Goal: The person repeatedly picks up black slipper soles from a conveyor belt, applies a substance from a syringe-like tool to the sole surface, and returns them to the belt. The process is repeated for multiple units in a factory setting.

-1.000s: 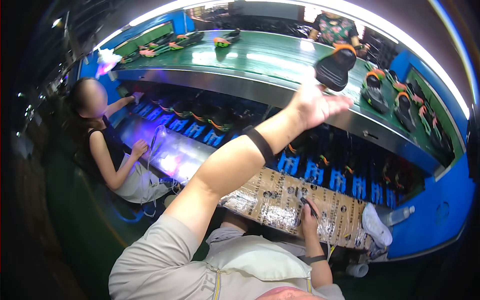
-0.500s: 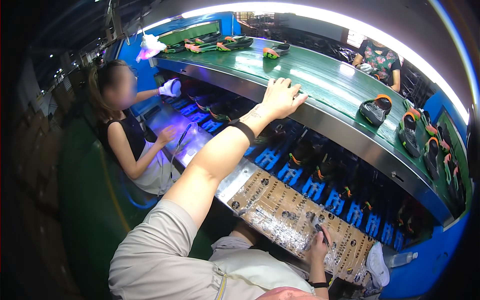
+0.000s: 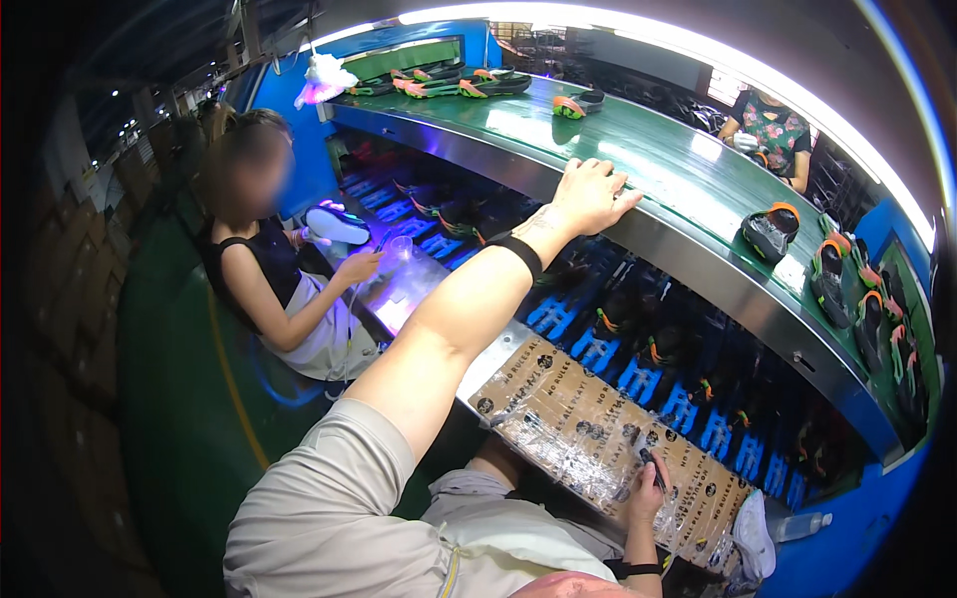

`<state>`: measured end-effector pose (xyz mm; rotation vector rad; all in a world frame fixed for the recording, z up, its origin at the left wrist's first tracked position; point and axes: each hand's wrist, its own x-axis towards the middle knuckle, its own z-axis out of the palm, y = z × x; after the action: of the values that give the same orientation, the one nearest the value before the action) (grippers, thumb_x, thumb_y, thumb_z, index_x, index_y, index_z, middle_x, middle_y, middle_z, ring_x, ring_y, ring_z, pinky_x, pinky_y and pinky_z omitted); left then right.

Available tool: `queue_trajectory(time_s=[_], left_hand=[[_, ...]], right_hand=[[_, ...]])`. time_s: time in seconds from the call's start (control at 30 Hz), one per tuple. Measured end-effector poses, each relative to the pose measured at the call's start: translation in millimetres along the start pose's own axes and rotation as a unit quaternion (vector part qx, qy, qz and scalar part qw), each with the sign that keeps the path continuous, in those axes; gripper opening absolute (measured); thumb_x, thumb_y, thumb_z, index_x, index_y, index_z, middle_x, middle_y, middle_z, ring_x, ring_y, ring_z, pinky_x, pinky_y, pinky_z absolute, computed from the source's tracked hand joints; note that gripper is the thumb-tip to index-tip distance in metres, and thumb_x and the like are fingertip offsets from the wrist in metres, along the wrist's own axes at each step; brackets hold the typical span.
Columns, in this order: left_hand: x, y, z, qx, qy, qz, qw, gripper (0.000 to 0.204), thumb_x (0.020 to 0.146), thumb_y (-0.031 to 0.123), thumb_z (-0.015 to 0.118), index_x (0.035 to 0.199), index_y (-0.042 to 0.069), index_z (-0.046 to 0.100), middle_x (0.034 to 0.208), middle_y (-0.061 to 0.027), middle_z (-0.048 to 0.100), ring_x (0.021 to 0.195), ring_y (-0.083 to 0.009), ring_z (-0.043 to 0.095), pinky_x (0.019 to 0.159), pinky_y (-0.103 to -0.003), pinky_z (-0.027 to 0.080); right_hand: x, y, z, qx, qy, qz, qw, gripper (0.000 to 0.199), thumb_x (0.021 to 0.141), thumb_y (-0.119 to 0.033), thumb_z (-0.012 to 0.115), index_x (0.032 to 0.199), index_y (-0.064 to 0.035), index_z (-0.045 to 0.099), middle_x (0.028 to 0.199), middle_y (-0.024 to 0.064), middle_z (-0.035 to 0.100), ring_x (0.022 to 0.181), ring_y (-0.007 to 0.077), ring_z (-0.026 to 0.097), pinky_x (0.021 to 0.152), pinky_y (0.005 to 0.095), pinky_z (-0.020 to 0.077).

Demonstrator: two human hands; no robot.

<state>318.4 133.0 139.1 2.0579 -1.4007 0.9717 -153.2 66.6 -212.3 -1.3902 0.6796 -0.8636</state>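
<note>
— What has changed over the last second?

— A second ago the left hand [image 3: 590, 194] was up at a black shoe with an orange sole. Now that hand lies on the belt [image 3: 658, 164], empty, and a shoe [image 3: 770, 232] of that kind lies on the belt well to its right. The view has swung too, so more of the person [image 3: 284, 289] seated on the left shows.

— So what do you make of it?

— I judge that shoe is set down and let go. It rests apart from the hand, near a row of like shoes [image 3: 857, 299] further right.

— How open is the left hand?

— Mostly flat, fingers spread a little and lightly bent, palm down over the steel edge [image 3: 698, 261] of the belt. It holds nothing.

— And the right hand [image 3: 646, 495]?

— Low at the cardboard-covered bench [image 3: 558, 409], curled around a thin dark pen-like tool [image 3: 654, 468]. The fingers are closed on it; its tip I cannot make out.

— Anything else close by?

— Dark racks with blue holders [image 3: 638, 374] under the belt, and more shoes [image 3: 439, 85] at the far end.
</note>
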Motion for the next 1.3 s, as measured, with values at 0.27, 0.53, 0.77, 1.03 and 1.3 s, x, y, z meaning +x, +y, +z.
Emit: queue_trajectory(time_s=[0.27,0.53,0.77,1.03,1.3], left_hand=[[0.2,-11.1,-7.4,-0.021,-0.002,0.022,1.000,0.039,0.105,0.043,0.059,0.109,0.007,0.075,0.108,-0.0089,0.074,0.111,-0.0272,0.069,0.098,-0.045,0.048],[47.8,-124.1,-30.3,-0.149,-0.155,-0.088,0.973,0.036,0.101,0.037,0.060,0.097,0.006,0.077,0.089,-0.0178,0.076,0.088,-0.0304,0.074,0.084,-0.044,0.058],[32.5,-455.7,-73.8,0.364,-0.298,-0.308,0.827,0.047,0.102,0.027,0.051,0.136,-0.002,0.069,0.136,-0.0284,0.070,0.128,-0.0429,0.068,0.108,-0.060,0.050],[67.5,-484.7,-8.7,0.516,-0.261,-0.342,0.741,0.054,0.107,0.028,0.045,0.160,0.019,0.045,0.152,-0.0276,0.055,0.140,-0.0458,0.056,0.109,-0.068,0.040],[84.6,-577.5,6.9,0.530,-0.331,-0.200,0.755,0.087,0.099,0.016,0.068,0.170,0.011,0.017,0.152,-0.0200,0.055,0.141,-0.0379,0.056,0.111,-0.069,0.043]], right_hand=[[20.1,-25.9,50.9,-0.066,-0.006,-0.049,0.997,0.036,0.106,-0.022,0.067,0.130,0.0041,0.070,0.107,0.0080,0.071,0.091,0.0157,0.065,0.085,0.0307,0.0524],[47.8,-28.0,122.2,-0.152,-0.103,-0.093,0.979,0.032,0.098,-0.016,0.071,0.126,0.0011,0.074,0.110,0.0187,0.074,0.102,0.0309,0.070,0.094,0.0392,0.0533],[56.0,-39.8,134.4,-0.198,-0.181,-0.124,0.955,0.034,0.093,-0.010,0.073,0.126,-0.0007,0.074,0.103,0.0173,0.074,0.092,0.0316,0.070,0.084,0.0401,0.0554],[54.7,-46.8,134.7,-0.277,-0.180,-0.060,0.942,0.039,0.090,-0.008,0.071,0.128,0.0026,0.071,0.107,0.0196,0.073,0.096,0.0353,0.072,0.087,0.0401,0.0561],[63.8,-56.1,130.5,-0.326,-0.269,-0.066,0.904,0.039,0.101,-0.011,0.070,0.138,-0.0012,0.067,0.125,0.0208,0.072,0.109,0.0376,0.070,0.091,0.0438,0.0573]])
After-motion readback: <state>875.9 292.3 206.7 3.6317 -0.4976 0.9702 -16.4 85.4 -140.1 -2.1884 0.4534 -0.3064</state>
